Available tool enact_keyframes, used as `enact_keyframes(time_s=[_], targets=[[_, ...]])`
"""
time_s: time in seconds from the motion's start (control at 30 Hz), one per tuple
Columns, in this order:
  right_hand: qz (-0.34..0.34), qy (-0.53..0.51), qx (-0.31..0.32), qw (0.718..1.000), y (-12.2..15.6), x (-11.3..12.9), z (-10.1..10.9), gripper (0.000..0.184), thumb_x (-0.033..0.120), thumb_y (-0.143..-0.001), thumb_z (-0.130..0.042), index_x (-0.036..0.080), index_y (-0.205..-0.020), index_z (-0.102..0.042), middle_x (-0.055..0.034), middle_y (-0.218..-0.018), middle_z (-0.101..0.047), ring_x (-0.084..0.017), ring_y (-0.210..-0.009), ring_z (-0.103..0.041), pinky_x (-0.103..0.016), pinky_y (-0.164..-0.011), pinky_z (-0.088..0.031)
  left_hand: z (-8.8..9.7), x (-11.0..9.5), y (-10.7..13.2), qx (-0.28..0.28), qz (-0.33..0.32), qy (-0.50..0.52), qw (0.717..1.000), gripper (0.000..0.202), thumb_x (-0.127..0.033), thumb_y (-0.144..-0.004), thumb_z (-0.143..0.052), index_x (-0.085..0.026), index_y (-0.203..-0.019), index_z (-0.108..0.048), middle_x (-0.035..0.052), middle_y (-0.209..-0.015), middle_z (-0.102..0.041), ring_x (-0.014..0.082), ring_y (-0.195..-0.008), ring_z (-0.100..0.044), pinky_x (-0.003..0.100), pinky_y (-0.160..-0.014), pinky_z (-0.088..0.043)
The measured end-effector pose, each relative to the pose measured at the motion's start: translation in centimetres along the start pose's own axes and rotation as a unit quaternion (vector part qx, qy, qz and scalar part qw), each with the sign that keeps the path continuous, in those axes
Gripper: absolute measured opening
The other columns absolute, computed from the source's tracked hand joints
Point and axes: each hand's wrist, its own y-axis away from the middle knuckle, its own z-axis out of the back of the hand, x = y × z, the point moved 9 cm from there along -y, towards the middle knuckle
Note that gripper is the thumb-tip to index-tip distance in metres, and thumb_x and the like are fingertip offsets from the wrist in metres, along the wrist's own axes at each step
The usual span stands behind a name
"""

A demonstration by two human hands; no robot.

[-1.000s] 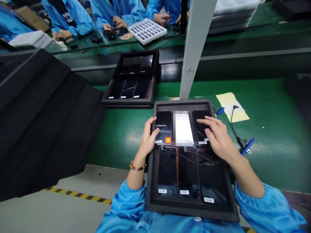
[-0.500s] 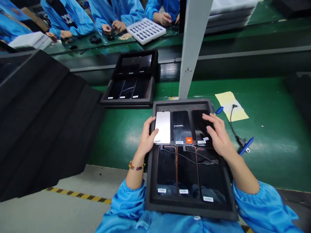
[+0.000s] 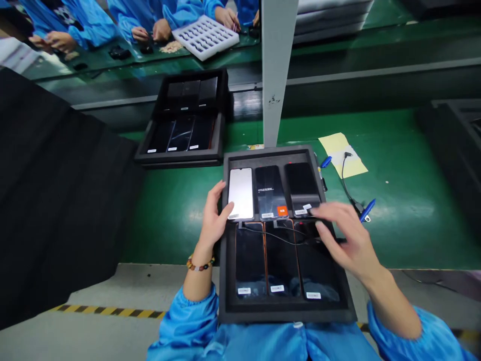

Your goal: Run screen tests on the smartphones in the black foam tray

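A black tray (image 3: 287, 316) is gripped at its left rim by the left hand (image 3: 216, 219); the right hand (image 3: 349, 240), blurred, is held spread over the right side; dark phones (image 3: 249, 265) are laid in the lower row, a white-lit phone (image 3: 241, 193) top left, thin cables (image 3: 293, 243) across

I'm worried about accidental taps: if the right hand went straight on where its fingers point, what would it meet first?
Probably the rightmost black rectangular phone with white labels, in the far row of the dark-grey rectangular tray; the height of the right hand above it is unclear.
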Motion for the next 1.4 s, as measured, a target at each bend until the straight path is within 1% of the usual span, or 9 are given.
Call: enact_keyframes(time_s=[0.13,0.2,0.3,0.5,0.63,0.83,0.97,1.2,1.4], targets=[[0.007,0.019,0.064,0.998,6.4,2.6,-0.6,0.032,0.015,-0.097,-0.070,0.029,-0.126,-0.071,-0.0046,-0.112,-0.081,-0.029,-0.116,-0.069,-0.049,-0.099,-0.058,1.8,-5.2,4.8,-0.035,-0.099,-0.160,0.981,0.015,-0.028,-0.098,-0.071,-0.027,-0.114,-0.071,0.0050,-0.111,-0.074,0.0261,-0.109,-0.070,0.048,-0.104,-0.055],[-0.019,0.044,0.079,0.996,8.9,3.0,-1.2,0.033,0.018,-0.098,-0.070,0.028,-0.130,-0.070,-0.0059,-0.124,-0.079,-0.031,-0.128,-0.066,-0.052,-0.106,-0.055,0.3,-7.5,7.5,0.053,-0.143,-0.207,0.966,0.009,-0.022,-0.097,-0.072,-0.028,-0.104,-0.072,0.0017,-0.095,-0.075,0.0239,-0.093,-0.070,0.045,-0.092,-0.054],[-0.055,0.089,0.095,0.990,11.1,2.9,-2.3,0.041,0.027,-0.103,-0.066,0.029,-0.144,-0.064,-0.0086,-0.148,-0.070,-0.035,-0.147,-0.055,-0.058,-0.115,-0.049,-1.9,-8.8,10.5,0.132,-0.132,-0.262,0.947,0.014,-0.024,-0.098,-0.071,-0.030,-0.110,-0.073,0.0031,-0.105,-0.078,0.0256,-0.098,-0.072,0.045,-0.089,-0.053],[-0.080,0.187,0.102,0.974,12.3,3.0,-3.6,0.069,0.044,-0.107,-0.059,0.026,-0.170,-0.036,-0.0133,-0.170,-0.049,-0.039,-0.158,-0.043,-0.064,-0.122,-0.040,-3.7,-8.0,12.7,0.105,-0.057,-0.351,0.929,0.055,-0.040,-0.100,-0.070,-0.033,-0.154,-0.057,0.0110,-0.156,-0.061,0.0381,-0.140,-0.058,0.063,-0.122,-0.039],[-0.122,0.236,0.064,0.962,12.2,3.7,-3.8,0.087,0.054,-0.105,-0.060,0.021,-0.175,-0.021,-0.0204,-0.172,-0.043,-0.047,-0.159,-0.038,-0.068,-0.114,-0.046,-4.7,-8.1,14.0,0.082,-0.015,-0.360,0.929,0.078,-0.052,-0.096,-0.075,-0.032,-0.165,-0.045,0.0163,-0.170,-0.045,0.0474,-0.146,-0.050,0.071,-0.118,-0.039],[-0.124,0.252,0.059,0.958,11.0,5.3,-4.3,0.089,0.055,-0.104,-0.059,0.012,-0.173,-0.021,-0.0317,-0.162,-0.049,-0.051,-0.146,-0.048,-0.069,-0.107,-0.052,-6.4,-9.2,14.9,0.064,-0.001,-0.312,0.948,0.068,-0.043,-0.099,-0.069,-0.028,-0.163,-0.050,0.0182,-0.174,-0.036,0.0499,-0.153,-0.041,0.077,-0.118,-0.041],[-0.115,0.255,0.056,0.958,11.5,5.8,-3.3,0.087,0.057,-0.104,-0.057,0.011,-0.171,-0.025,-0.0293,-0.146,-0.064,-0.052,-0.134,-0.054,-0.070,-0.099,-0.054,-6.1,-8.6,15.2,0.075,0.027,-0.286,0.955,0.069,-0.041,-0.102,-0.066,-0.029,-0.166,-0.044,0.0184,-0.181,-0.020,0.0501,-0.162,-0.033,0.077,-0.119,-0.044],[-0.142,0.209,0.010,0.968,11.7,4.6,-2.5,0.068,0.062,-0.104,-0.057,0.020,-0.157,-0.052,-0.0259,-0.142,-0.062,-0.048,-0.134,-0.055,-0.066,-0.096,-0.054,-3.1,-7.2,15.0,0.100,0.086,-0.182,0.974,0.062,-0.044,-0.105,-0.064,-0.035,-0.164,-0.046,0.0130,-0.164,-0.055,0.0375,-0.155,-0.050,0.065,-0.123,-0.049],[-0.104,0.235,0.021,0.966,11.9,5.1,-2.2,0.072,0.053,-0.105,-0.056,0.013,-0.163,-0.041,-0.0264,-0.125,-0.074,-0.055,-0.148,-0.044,-0.077,-0.110,-0.040,-1.6,-6.8,14.0,0.106,0.129,-0.068,0.984,0.058,-0.046,-0.106,-0.063,-0.036,-0.161,-0.048,0.0101,-0.155,-0.063,0.0310,-0.142,-0.064,0.054,-0.115,-0.059]])
